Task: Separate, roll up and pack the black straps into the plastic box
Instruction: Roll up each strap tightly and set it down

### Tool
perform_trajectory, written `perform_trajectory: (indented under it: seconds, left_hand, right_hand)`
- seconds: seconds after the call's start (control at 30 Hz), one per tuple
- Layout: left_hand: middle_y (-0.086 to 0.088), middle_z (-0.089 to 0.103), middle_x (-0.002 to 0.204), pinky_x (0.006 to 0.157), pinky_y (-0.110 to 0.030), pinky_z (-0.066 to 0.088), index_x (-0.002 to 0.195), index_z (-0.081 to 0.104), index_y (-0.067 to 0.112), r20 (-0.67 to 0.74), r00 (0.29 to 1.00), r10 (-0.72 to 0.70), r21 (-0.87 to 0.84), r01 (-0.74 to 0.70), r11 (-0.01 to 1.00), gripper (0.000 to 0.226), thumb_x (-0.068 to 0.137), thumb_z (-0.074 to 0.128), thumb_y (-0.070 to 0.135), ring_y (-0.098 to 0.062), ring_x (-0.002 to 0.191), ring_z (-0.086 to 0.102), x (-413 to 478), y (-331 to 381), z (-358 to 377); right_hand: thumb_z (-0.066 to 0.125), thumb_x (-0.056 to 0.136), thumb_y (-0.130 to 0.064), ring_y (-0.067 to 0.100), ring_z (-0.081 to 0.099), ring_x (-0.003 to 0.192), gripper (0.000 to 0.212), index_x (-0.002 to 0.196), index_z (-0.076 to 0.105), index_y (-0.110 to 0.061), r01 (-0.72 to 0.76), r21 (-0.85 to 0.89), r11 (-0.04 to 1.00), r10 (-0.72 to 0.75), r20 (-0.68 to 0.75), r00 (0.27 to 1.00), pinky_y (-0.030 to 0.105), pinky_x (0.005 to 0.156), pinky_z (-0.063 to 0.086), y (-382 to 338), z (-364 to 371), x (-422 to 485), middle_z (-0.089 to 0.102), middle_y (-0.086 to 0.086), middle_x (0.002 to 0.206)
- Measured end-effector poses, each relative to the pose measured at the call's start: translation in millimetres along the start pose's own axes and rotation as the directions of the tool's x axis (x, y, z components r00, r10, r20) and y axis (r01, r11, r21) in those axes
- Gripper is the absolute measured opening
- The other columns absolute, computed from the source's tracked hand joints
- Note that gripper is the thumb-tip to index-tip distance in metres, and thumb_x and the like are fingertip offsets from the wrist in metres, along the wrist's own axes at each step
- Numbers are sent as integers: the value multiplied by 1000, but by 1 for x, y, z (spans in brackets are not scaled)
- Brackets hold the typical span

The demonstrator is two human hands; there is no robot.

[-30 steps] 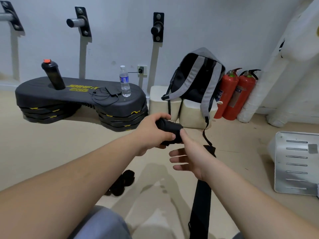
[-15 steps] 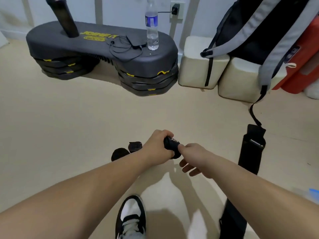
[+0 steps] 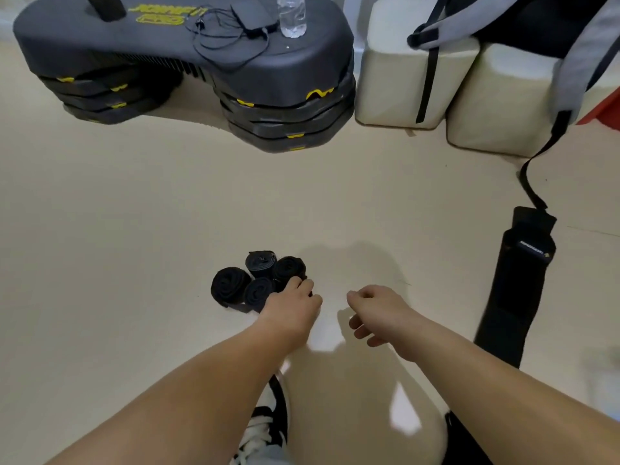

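I am reaching my left hand (image 3: 293, 305) down to the cluster of four rolled straps (image 3: 258, 293) that is sitting on the floor (image 3: 134, 229). My fingers (image 3: 297, 282) are curling onto the nearest roll (image 3: 289, 267). The back of my hand is hiding whether they are clamping it or only touching it, so I cannot tell. My right hand (image 3: 377, 310) is hovering just beside it, fingers loosely curled and holding nothing.

The main risk I am seeing is unrolling. These rolls are looking springy and nothing seems to be fastening their tails; one loose end is already trailing under the cluster. If I am letting go carelessly, or brushing the neighbours, a coil may be loosening and I would be re-rolling it.

They are also packed touching each other, so a nudge could be sending one rolling off across the smooth floor.

The long strap (image 3: 516, 290) is lying flat well apart on my right, its far end close to the backpack strap (image 3: 533, 182); dragging it could be snagging that loop.

The plastic box is not in view, so I am judging that the packing is not begun, and carrying several loose rolls at once could be spilling them.
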State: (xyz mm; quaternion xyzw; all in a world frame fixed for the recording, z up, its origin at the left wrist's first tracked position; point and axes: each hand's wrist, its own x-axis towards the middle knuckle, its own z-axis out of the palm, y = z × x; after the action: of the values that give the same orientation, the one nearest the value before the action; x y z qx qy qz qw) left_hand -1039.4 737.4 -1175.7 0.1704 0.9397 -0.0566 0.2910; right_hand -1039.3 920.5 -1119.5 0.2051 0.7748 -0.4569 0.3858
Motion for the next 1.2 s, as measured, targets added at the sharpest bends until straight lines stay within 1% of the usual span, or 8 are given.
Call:
perform_trajectory:
  seconds: [0.23, 0.4, 0.63, 0.7, 0.8, 0.87, 1.07, 1.2]
  left_hand:
    - [-6, 46, 140, 72, -39, 45, 132, 56, 14, -87, 996, 34, -35, -38, 999, 30, 103, 54, 15, -27, 128, 45, -9, 20, -38]
    - [-1, 51, 139, 88, -39, 52, 138, 59, 18, -146, 980, 139, -199, -166, 966, 34, 105, 53, 24, -25, 126, 52, 3, 68, -50]
    - [2, 58, 143, 106, -35, 48, 141, 60, 22, 68, 981, 179, -523, -117, 844, 39, 103, 56, 30, -23, 130, 57, 40, 166, -28]
    - [2, 56, 148, 107, -31, 46, 142, 59, 23, 152, 967, 204, -564, -85, 822, 41, 102, 60, 32, -22, 132, 56, 47, 193, -17]
    - [-3, 56, 149, 108, -29, 44, 147, 56, 18, 237, 948, 213, -664, -2, 748, 49, 101, 66, 30, -23, 134, 55, 52, 226, 2]
    - [-7, 61, 141, 104, -29, 47, 148, 54, 15, 279, 942, 186, -732, 83, 676, 51, 100, 68, 27, -24, 126, 60, 55, 244, 15]
    - [-5, 70, 107, 98, -44, 59, 123, 57, 16, 313, 948, 61, -867, 259, 426, 31, 97, 72, 23, -25, 102, 71, 61, 271, 40]
    - [-5, 69, 110, 99, -44, 59, 124, 55, 18, 356, 933, 46, -845, 301, 441, 36, 98, 72, 35, -25, 104, 70, 59, 264, 42]
  right_hand:
    - [46, 108, -31, 23, 62, 76, 30, 114, 64, -7, 3, 22, 1000, -1, -91, 996, 34, 70, 47, 28, -31, -19, 69, 11, 94]
    - [47, 107, -28, 24, 55, 77, 34, 119, 62, 0, -30, 64, 998, 43, -207, 977, 34, 67, 45, 80, -64, -20, 62, 9, 88]
    - [53, 105, -25, 20, 56, 76, 20, 92, 61, -12, -169, 196, 966, 238, -410, 881, 32, 65, 41, 188, -111, -27, 63, 7, 89]
    - [54, 104, -24, 20, 54, 77, 16, 98, 63, -12, -186, 335, 924, 314, -383, 869, 32, 69, 44, 207, -117, -28, 62, 6, 93]
    - [54, 107, -27, 19, 56, 91, 11, 110, 60, -19, -193, 481, 855, 376, -320, 869, 39, 92, 51, 223, -113, -27, 61, 0, 102]
    - [54, 108, -30, 18, 57, 93, 16, 121, 56, -21, -178, 531, 828, 385, -308, 870, 41, 97, 51, 231, -109, -23, 61, 0, 107]
    - [51, 110, -30, 25, 66, 104, 27, 132, 59, -17, -209, 694, 689, 475, -215, 853, 39, 86, 60, 247, -113, -15, 67, 8, 118]
    - [55, 108, -40, 25, 67, 82, 31, 121, 66, -15, -287, 717, 636, 484, -80, 871, 32, 61, 57, 244, -119, -15, 69, 11, 103]
